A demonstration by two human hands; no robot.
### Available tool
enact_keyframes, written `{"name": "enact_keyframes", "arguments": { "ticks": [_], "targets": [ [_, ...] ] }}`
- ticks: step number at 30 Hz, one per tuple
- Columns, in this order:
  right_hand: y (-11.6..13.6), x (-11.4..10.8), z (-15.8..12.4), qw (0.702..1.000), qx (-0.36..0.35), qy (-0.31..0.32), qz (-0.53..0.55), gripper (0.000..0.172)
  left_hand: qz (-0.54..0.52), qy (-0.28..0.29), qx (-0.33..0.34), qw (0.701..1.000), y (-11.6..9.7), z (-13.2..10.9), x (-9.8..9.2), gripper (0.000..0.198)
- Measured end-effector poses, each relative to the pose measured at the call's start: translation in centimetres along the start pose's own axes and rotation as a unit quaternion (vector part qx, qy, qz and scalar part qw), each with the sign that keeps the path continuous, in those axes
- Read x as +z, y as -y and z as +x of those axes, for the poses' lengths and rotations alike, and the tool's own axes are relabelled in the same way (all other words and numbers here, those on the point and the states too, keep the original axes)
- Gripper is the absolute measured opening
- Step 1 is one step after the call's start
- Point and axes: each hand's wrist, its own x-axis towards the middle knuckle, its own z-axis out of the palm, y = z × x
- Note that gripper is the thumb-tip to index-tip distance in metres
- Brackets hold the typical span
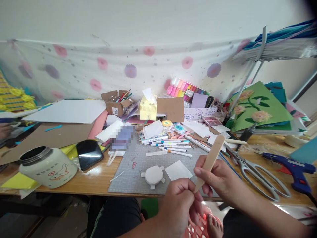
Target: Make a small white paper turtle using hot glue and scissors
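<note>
A flat wooden craft stick (213, 158) slants upward between my two hands, above the table's front edge. My right hand (216, 177) pinches it around the middle with thumb and fingers. At its lower end, my left hand (179, 201) is closed, with fingers curled against the stick's tip. Behind my hands, on the grey cutting mat (128, 180), lie a white square of paper (178, 170) and a rounded white paper piece with small tabs (154, 175). A thin white paper strip (156, 153) lies farther back.
Scissors (262, 175) and a blue glue gun (292, 168) lie at the right. Markers (173, 145) are piled behind the mat. A wide-mouthed bottle (49, 168) and black phone (89, 154) are at the left. A person's hand (4, 129) shows at the far left edge.
</note>
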Motion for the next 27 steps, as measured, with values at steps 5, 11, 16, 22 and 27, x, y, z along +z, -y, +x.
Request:
{"name": "enact_keyframes", "arguments": {
  "ticks": [5, 11, 16, 22, 27],
  "targets": [
    [-0.5, -0.6, -0.6, 0.999, 0.024, 0.036, 0.022, 0.041, -0.046, 0.100, -0.015, 0.994, -0.2, -0.2, -1.0, 0.019],
    [-0.5, 1.0, -3.1, 0.998, 0.052, -0.014, 0.021, 0.043, 0.020, 0.179, -0.011, 0.984, -0.7, -1.0, -2.7, 0.038],
    [-1.6, 0.1, -3.8, 0.992, 0.082, -0.050, 0.080, 0.037, 0.156, 0.203, 0.053, 0.965, -0.6, -1.9, -5.4, 0.034],
    [-1.2, -1.8, -2.7, 0.992, 0.030, -0.110, 0.056, 0.027, 0.202, 0.168, 0.064, 0.963, 1.2, -2.0, -7.5, 0.022],
    [-1.5, -1.7, -2.4, 0.993, 0.000, -0.088, -0.072, 0.026, 0.245, 0.127, 0.081, 0.958, 2.1, -1.3, -8.8, 0.028]
  ]
}}
